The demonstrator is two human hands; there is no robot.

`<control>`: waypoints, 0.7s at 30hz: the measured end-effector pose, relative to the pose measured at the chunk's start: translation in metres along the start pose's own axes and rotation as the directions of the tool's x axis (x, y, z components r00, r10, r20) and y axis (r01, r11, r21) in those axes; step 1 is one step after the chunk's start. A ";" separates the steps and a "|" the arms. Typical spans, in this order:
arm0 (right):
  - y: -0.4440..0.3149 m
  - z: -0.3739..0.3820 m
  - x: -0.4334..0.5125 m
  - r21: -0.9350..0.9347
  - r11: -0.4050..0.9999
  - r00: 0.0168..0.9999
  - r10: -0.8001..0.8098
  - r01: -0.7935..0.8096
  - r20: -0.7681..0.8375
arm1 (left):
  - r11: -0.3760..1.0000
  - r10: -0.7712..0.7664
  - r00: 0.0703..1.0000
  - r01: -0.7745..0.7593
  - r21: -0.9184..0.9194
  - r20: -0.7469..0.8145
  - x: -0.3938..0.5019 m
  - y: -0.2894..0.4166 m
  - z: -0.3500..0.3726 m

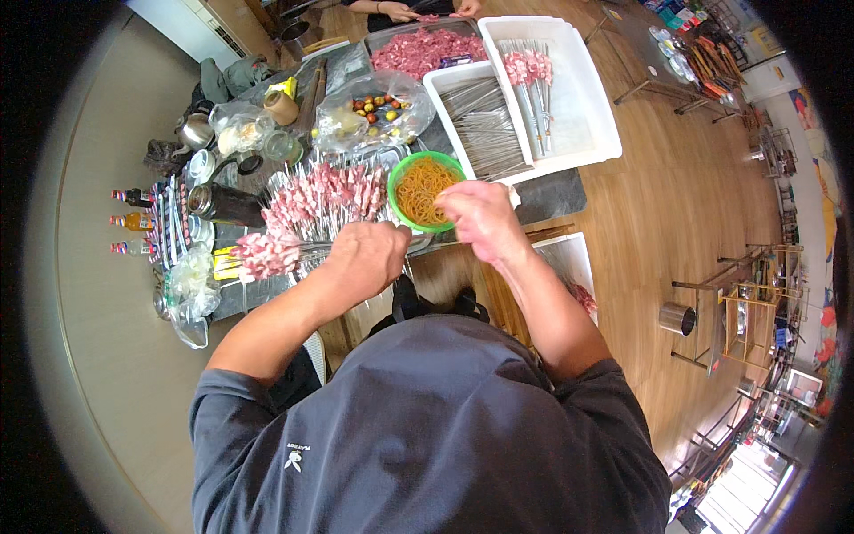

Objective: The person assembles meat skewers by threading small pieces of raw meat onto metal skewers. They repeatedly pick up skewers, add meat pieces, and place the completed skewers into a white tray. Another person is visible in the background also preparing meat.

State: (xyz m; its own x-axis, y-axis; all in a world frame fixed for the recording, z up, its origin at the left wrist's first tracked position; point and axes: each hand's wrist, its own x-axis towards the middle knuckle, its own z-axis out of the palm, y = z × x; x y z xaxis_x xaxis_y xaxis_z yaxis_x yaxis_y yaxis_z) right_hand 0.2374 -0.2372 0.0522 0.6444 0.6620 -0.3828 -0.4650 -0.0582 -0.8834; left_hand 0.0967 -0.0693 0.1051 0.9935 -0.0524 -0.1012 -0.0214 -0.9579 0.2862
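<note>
My left hand (pixel 370 257) is closed around the bare metal ends of a bunch of meat skewers (pixel 267 255), whose meat points left. My right hand (pixel 482 217) is at the right rim of a green bowl (pixel 392 193) of rubber bands (pixel 423 190), with thumb and fingers pinched together; whether a band is between them I cannot tell. Behind the bunch lies a large pile of meat skewers (pixel 327 193). Bare metal skewers (pixel 484 123) fill a white tray (pixel 437 83) beyond the bowl.
A larger white tub (pixel 587 120) holds more meat skewers. Beyond are a tray of cut raw meat (pixel 427 50) and another person's hands (pixel 400 12). A plastic bag with fruit (pixel 377 110), a dark jar (pixel 223 205) and bottles (pixel 133 220) stand left. A white box (pixel 580 257) sits low at right.
</note>
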 end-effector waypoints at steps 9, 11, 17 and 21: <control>-0.014 0.044 0.011 -0.007 0.918 0.915 0.394 -0.396 -0.084 | 0.991 -0.069 0.990 0.053 -0.124 -0.125 -0.021 -0.022 0.015; -0.007 0.044 0.011 -0.163 0.934 0.943 0.329 -0.318 0.044 | 0.983 -0.057 0.987 0.082 -0.166 0.152 -0.026 -0.027 0.015; 0.016 0.067 0.008 -0.211 0.830 0.847 0.531 -0.516 0.016 | 0.954 -0.227 0.972 0.209 -0.217 -0.061 -0.021 -0.045 0.023; -0.019 0.056 0.022 -0.134 0.927 0.931 0.360 -0.350 0.054 | 0.973 -0.093 0.989 0.114 -0.203 0.111 -0.032 -0.028 0.037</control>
State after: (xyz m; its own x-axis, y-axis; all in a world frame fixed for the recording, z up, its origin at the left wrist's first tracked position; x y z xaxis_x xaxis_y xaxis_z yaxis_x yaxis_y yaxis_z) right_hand 0.2260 -0.1799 0.0754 0.4001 0.6360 -0.6598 -0.5755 -0.3860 -0.7210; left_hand 0.0611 -0.0514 0.0648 0.9726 0.0063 -0.2322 0.1155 -0.8804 0.4599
